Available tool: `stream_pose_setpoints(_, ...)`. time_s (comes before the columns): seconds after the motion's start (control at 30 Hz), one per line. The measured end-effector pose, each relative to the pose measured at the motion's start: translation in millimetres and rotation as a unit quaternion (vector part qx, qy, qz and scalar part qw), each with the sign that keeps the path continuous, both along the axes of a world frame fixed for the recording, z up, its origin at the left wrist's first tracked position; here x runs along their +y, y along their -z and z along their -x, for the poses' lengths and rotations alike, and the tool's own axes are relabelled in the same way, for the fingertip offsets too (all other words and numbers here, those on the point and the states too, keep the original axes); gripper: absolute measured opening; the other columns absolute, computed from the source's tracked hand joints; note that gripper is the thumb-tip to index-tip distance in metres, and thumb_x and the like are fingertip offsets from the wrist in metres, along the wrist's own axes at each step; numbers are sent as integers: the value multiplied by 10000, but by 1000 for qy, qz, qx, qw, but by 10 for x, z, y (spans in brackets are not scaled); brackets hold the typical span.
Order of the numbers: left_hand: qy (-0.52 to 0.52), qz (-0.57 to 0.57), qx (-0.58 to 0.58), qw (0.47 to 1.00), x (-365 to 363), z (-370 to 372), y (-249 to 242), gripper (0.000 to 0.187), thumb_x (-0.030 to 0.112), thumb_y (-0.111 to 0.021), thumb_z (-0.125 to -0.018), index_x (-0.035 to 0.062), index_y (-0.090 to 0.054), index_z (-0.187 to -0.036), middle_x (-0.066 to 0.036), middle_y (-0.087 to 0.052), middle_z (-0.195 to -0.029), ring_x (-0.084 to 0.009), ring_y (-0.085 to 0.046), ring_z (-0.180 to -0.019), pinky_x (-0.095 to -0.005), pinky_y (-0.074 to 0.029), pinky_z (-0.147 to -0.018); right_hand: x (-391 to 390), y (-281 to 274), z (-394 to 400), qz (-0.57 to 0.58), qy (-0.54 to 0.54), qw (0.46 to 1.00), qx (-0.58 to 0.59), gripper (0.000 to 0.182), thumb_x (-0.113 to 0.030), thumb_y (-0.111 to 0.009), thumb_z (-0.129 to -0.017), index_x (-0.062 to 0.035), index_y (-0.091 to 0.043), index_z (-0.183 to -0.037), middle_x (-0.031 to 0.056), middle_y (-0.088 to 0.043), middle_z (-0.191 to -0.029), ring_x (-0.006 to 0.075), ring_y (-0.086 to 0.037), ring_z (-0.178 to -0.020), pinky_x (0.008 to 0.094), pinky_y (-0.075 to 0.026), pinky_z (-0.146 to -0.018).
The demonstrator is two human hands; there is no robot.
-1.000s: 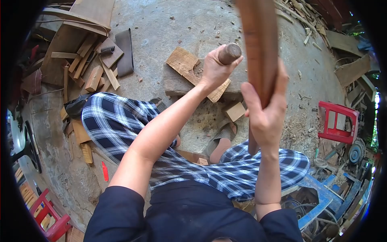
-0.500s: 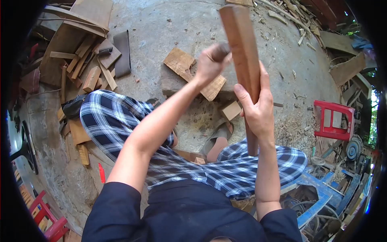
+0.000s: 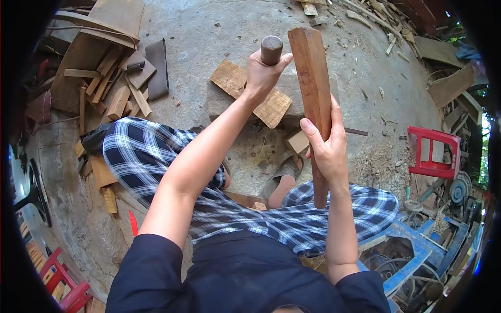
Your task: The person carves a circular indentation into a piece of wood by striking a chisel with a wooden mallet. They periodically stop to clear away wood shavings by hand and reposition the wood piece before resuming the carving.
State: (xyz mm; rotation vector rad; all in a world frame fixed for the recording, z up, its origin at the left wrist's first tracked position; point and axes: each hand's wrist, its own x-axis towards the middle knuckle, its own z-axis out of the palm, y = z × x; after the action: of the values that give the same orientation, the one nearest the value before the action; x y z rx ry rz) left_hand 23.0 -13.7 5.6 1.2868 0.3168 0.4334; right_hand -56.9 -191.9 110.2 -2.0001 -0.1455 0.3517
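My left hand (image 3: pixel 262 78) is wrapped round the dark, round-ended handle of a chisel (image 3: pixel 271 49); its blade is hidden below the hand. Under that hand lies a light-brown wooden board (image 3: pixel 274 108), set slantwise on a low, thick block (image 3: pixel 218 108). My right hand (image 3: pixel 331 148) grips a long wooden mallet (image 3: pixel 313 78) by its narrower lower part. The mallet's broad end points away from me, just right of the chisel handle and apart from it.
A small wood block (image 3: pixel 298 142) and a thin dark bar (image 3: pixel 356 132) lie by the low block. Offcuts (image 3: pixel 119 101) are piled at the left. On the right stand a red plastic stool (image 3: pixel 434 169) and a blue metal frame (image 3: pixel 407 276). Shavings litter the floor.
The mallet has come down and nearer to me, its broad end lower in view. My left hand has shifted slightly up and left, tipping the chisel handle upright.
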Motion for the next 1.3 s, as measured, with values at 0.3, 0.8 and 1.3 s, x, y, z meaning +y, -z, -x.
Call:
stream_pose_setpoints(0.3, -18, 3, 14, 1000, -5, 14, -90, 328, 182, -813, -888, 126, -573, -673, 88, -537, -655, -25, -435, -587, -257, -364, -549, 60, -156, -126, -22, -5, 999, -27, 729, -276, -731, -923, -134, -366, -1538, 146, -683, -1107, 159, -668, -714, 281, -552, -515)
stream_pose_setpoints(0.8, 6, -69, -62, 996, -456, 45, 123, 158, 120, -811, -822, 67, -696, -917, -59, -716, -806, -78, -635, -727, -282, -527, -666, 53, -368, -155, 24, -32, 984, -173, 760, -226, -733, -915, -122, -333, -1553, 230, -657, -1250, 302, -721, -989, 398, -598, -779)
stream_pose_setpoints(1.3, -9, -71, -39, 997, -226, 161, 11, 152, 142, -803, -841, 76, -668, -820, -36, -674, -729, -155, -597, -593, -308, -515, -592, -133, -51, -81, 62, -10, 993, -102, 735, -301, -721, -923, -114, -367, -1538, 233, -657, -1276, 347, -694, -1083, 436, -549, -920)
